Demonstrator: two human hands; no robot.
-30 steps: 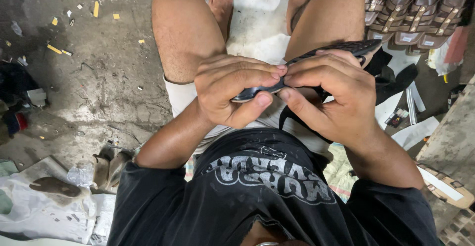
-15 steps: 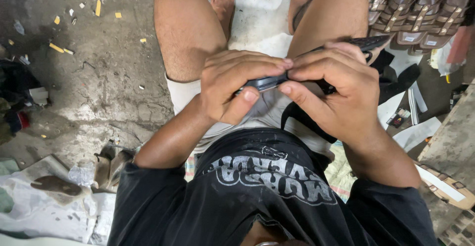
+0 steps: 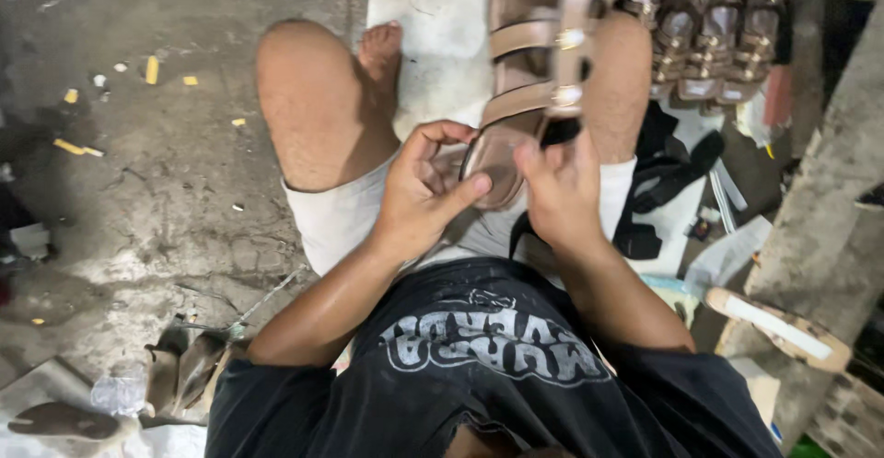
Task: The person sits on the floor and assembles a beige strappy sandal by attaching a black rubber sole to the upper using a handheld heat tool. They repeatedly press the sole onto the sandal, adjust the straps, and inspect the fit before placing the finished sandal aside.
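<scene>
I sit on the floor with bare knees apart and hold a tan sandal (image 3: 529,71) with buckled straps over my lap, its footbed turned up toward me. My left hand (image 3: 425,196) grips the heel end from the left, thumb pressed on the footbed. My right hand (image 3: 560,191) holds the same heel end from the right, fingers on its edge. The toe end points away from me, over a white sheet (image 3: 433,25) on the floor.
A row of several brown sandals (image 3: 709,34) lies at the upper right. Black straps (image 3: 672,182) lie beside my right thigh. A loose sole (image 3: 778,324) rests at right. Scrap pieces (image 3: 175,375) and yellow bits (image 3: 152,69) dot the concrete floor at left.
The sandal was held edge-on and flat between both hands; now it is turned with its strapped upper side facing me and raised, both hands shifted to its heel end.
</scene>
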